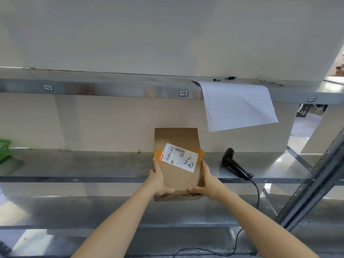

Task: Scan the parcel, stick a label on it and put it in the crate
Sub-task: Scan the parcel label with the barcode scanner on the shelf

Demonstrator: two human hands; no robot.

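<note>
A brown cardboard parcel is held in front of the middle metal shelf, its top face towards me. A white shipping label with barcodes and handwritten "0325" lies across orange tape on it. My left hand grips the parcel's left edge and lower corner. My right hand grips its right edge and lower corner. A black handheld barcode scanner lies on the shelf just right of the parcel, with its cable hanging over the front edge.
A green plastic crate shows partly at the far left of the shelf. A lined paper sheet hangs from the upper shelf, with a black pen above it. A grey slotted upright leans at the right.
</note>
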